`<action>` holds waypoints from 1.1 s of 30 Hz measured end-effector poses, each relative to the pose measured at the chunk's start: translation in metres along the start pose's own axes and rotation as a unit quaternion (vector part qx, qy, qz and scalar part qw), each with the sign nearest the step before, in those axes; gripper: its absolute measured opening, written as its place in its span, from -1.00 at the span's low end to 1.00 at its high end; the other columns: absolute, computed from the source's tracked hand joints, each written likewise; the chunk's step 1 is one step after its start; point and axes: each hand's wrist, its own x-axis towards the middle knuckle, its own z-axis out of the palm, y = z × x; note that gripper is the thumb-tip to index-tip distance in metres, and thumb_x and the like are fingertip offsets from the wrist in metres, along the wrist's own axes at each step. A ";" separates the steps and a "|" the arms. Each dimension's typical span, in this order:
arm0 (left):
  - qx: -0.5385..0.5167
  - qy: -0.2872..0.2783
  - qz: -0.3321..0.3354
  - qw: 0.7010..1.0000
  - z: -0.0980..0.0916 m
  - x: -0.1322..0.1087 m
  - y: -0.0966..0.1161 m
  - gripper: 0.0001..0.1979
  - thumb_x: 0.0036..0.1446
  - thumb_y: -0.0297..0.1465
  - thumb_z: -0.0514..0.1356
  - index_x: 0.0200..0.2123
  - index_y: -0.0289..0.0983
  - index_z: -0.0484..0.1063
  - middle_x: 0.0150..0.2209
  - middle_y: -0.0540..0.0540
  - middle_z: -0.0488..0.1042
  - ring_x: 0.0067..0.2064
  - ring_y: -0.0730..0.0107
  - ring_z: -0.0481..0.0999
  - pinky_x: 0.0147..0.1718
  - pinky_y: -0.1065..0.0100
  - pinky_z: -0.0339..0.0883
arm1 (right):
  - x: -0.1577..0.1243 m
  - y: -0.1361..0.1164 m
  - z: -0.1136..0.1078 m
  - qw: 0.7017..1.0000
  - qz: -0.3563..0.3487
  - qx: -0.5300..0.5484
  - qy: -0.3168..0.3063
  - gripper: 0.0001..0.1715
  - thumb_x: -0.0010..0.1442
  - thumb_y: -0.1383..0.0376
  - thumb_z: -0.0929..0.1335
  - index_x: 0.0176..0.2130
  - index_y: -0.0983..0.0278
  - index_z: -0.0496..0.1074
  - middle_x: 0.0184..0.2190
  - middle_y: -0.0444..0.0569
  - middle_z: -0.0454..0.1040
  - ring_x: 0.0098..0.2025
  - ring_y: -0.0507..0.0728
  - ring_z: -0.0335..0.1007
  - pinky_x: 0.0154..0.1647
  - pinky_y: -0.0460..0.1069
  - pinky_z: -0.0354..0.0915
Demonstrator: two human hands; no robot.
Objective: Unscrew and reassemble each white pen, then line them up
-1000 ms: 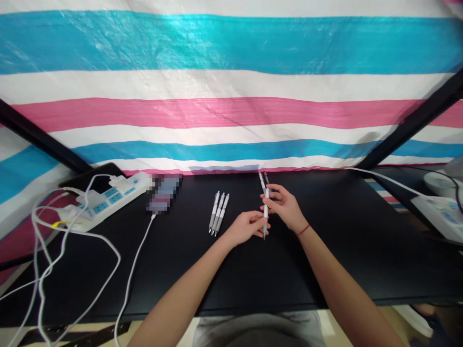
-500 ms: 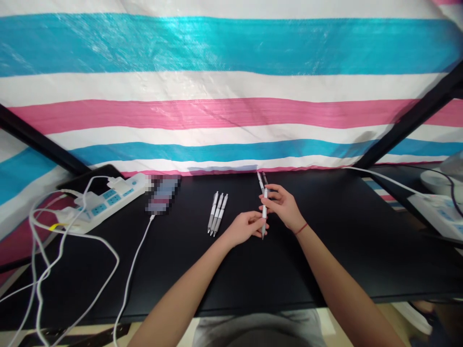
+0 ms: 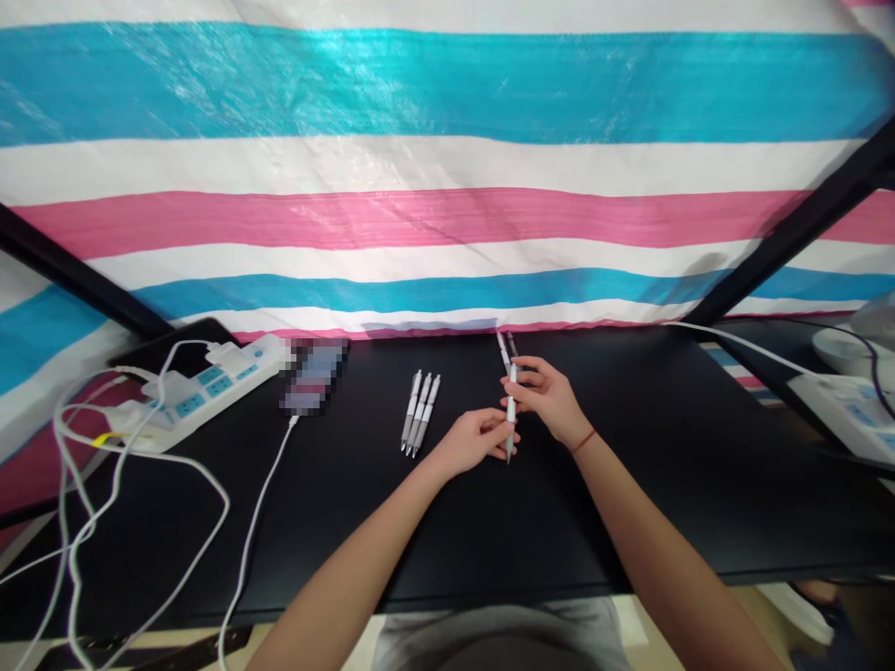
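Observation:
Both hands hold one white pen [image 3: 511,410] upright over the black table [image 3: 489,522]. My left hand [image 3: 473,442] pinches its lower part near the tip. My right hand [image 3: 549,398] grips its upper half, fingers closed round the barrel. Two more pens [image 3: 504,348] lie on the table just behind my right hand. Three white pens [image 3: 420,413] lie side by side to the left of my left hand.
A phone [image 3: 314,375] on a white charging cable [image 3: 252,531] lies at the back left. A white power strip [image 3: 202,390] with tangled cords [image 3: 104,485] sits at the far left. Another power strip [image 3: 849,415] is at the right edge. A striped tarp [image 3: 447,168] hangs behind.
Almost nothing has moved. Both hands stay on the same pen, which has shifted only slightly.

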 end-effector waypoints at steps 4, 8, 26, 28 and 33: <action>0.002 -0.001 0.004 1.000 0.000 0.000 -0.001 -0.52 -0.04 -0.08 0.28 -0.22 -0.37 0.44 -0.34 -0.14 0.50 -0.36 0.41 0.51 -0.33 0.34 0.42 | 0.000 -0.002 0.000 1.000 0.001 0.008 0.006 -0.37 -0.13 0.20 0.53 -0.06 0.21 0.34 -0.29 -0.07 0.53 -0.42 0.14 0.54 -0.45 0.03 0.50; 0.001 0.001 0.003 1.000 0.000 0.000 -0.001 -0.53 -0.06 -0.07 0.29 -0.25 -0.37 0.44 -0.34 -0.14 0.51 -0.36 0.41 0.51 -0.34 0.34 0.42 | 0.000 -0.001 0.001 1.000 0.001 0.006 -0.006 -0.39 -0.10 0.19 0.52 -0.06 0.21 0.34 -0.28 -0.06 0.53 -0.41 0.14 0.54 -0.44 0.03 0.51; 0.006 0.007 0.004 1.000 0.001 0.000 0.000 -0.55 -0.03 -0.10 0.28 -0.24 -0.37 0.43 -0.34 -0.13 0.50 -0.36 0.42 0.51 -0.32 0.33 0.42 | 0.001 0.001 0.000 1.000 -0.012 -0.005 -0.007 -0.38 -0.09 0.15 0.52 -0.05 0.20 0.33 -0.27 -0.06 0.52 -0.40 0.14 0.54 -0.41 0.05 0.51; 0.002 0.008 0.002 1.000 0.001 0.000 0.000 -0.55 -0.03 -0.09 0.28 -0.24 -0.36 0.42 -0.34 -0.13 0.50 -0.36 0.42 0.51 -0.32 0.33 0.42 | 0.001 0.001 0.000 1.000 -0.011 -0.008 -0.008 -0.34 -0.08 0.14 0.51 -0.01 0.19 0.31 -0.25 -0.05 0.52 -0.39 0.14 0.54 -0.40 0.05 0.51; 0.011 0.006 0.005 1.000 0.000 0.000 0.000 -0.56 -0.02 -0.10 0.28 -0.24 -0.36 0.43 -0.33 -0.14 0.51 -0.36 0.43 0.51 -0.33 0.36 0.42 | 0.000 0.001 0.000 1.000 -0.018 -0.015 -0.009 -0.41 -0.08 0.14 0.51 -0.07 0.21 0.33 -0.28 -0.05 0.52 -0.40 0.15 0.54 -0.42 0.06 0.51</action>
